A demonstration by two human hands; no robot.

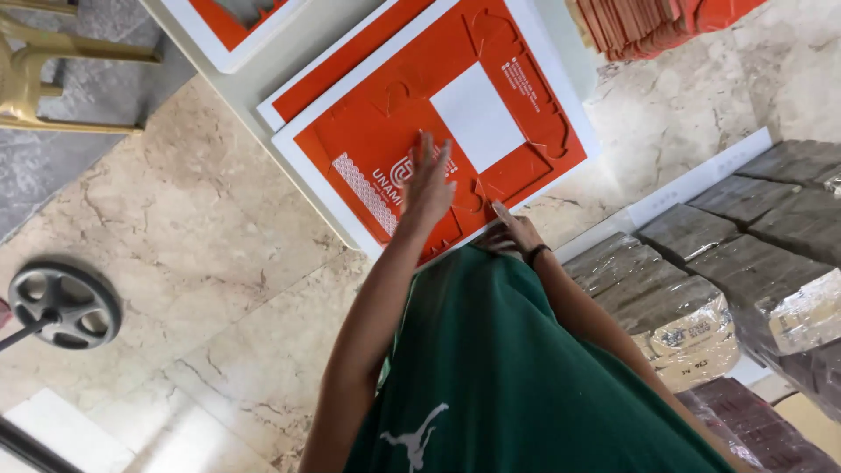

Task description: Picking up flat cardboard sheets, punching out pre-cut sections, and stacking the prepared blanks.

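Die-cut orange card sheet (438, 114) pressed flat by open left hand (427, 182) at tabletop (289, 52) edge; right hand (517, 235) pinching sheet's near edge; punch-out next, probably

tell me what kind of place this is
Probably a packaging or print workshop: die-cut orange carton sheets lie on a table, a stack of orange blanks nearby, and plastic-wrapped bundles cover the marble floor.

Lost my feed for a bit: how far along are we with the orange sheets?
Looks done: a pile of orange pieces at the top. In hand: left hand flat on the top sheet, right hand at its near edge; cut shapes remain in it. Left: more sheets underneath.
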